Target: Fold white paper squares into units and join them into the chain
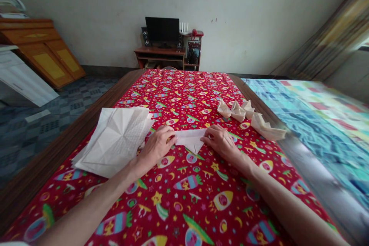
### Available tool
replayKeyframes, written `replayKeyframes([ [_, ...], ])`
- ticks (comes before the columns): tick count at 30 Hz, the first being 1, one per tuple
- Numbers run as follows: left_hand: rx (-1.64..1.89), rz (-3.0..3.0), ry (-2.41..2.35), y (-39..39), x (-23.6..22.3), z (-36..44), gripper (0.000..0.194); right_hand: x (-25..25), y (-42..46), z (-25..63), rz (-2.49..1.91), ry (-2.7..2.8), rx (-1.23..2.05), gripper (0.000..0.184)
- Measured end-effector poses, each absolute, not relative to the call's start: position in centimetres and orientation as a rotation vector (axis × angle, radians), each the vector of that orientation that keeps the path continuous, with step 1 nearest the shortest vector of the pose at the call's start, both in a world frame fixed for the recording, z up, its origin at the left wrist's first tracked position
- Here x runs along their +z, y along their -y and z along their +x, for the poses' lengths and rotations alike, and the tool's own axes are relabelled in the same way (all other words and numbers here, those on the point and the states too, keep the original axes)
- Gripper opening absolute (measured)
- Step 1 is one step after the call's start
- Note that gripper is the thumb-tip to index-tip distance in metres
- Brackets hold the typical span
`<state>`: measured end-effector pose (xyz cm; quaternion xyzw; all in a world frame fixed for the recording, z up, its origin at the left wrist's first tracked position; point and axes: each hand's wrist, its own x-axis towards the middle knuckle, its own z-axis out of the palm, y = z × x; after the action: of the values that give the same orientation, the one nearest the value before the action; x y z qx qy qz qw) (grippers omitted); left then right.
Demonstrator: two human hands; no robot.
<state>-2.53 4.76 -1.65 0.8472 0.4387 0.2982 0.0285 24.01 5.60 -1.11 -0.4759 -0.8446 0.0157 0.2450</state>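
Note:
A folded piece of white paper (190,138) lies on the red patterned cloth, with a straight far edge and a small pointed flap toward me. My left hand (160,140) pinches its left end between thumb and fingers. At the right end, my right hand (220,140) grips the paper in the same way. Left of my left hand is a pile of creased white paper sheets (121,138). Beyond my right hand stand several folded paper boats (238,110), with a longer paper boat (268,128) nearest the table's right edge.
The red cloth (184,92) covers a brown wooden table (95,121). Past its far end, a desk (160,52) holds a monitor (163,29), speakers and a red telephone (197,32). A bed (311,123) adjoins the right side; a wooden cabinet (49,52) stands at left.

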Motion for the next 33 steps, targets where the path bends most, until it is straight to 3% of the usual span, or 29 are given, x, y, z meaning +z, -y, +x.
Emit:
replayKeyframes([
  [4, 0.878, 2.596, -1.521, -6.2, -2.2, -1.7, 0.041, -1.9, -6.9, 24.2, -1.317, 2.229, 0.136, 0.024],
  [7, 0.741, 2.603, -1.571, -6.4, -2.2, -1.1, 0.054, -2.2, -6.8, 24.3, -1.332, 2.211, 0.12, 0.041],
  [10, 0.602, 2.564, -1.593, -6.6, -1.5, -0.7, 0.063, -2.2, -6.6, 24.2, -1.378, 2.224, 0.112, 0.047],
  [15, 0.41, 2.474, -1.519, -7.2, -0.1, -0.3, 0.062, -2.0, -6.5, 24.2, -1.372, 2.246, 0.109, 0.047],
  [27, 0.675, 2.047, -1.354, -7.3, 0.3, 0.1, 0.055, -1.0, -7.2, 24.2, -1.466, 2.127, 0.532, 0.061],
  [29, 0.725, 2.042, -1.351, -7.3, 0.4, 0.3, 0.051, -0.7, -7.2, 24.4, -1.486, 2.099, 0.638, 0.056],
  [32, 0.836, 2.105, -1.364, -7.3, 0.4, 0.4, 0.043, -0.5, -6.9, 24.5, -1.461, 2.069, 0.681, 0.02],
  [33, 0.892, 2.144, -1.365, -7.3, 0.5, 0.4, 0.038, -0.4, -6.8, 24.5, -1.425, 2.052, 0.635, 0.016],
])
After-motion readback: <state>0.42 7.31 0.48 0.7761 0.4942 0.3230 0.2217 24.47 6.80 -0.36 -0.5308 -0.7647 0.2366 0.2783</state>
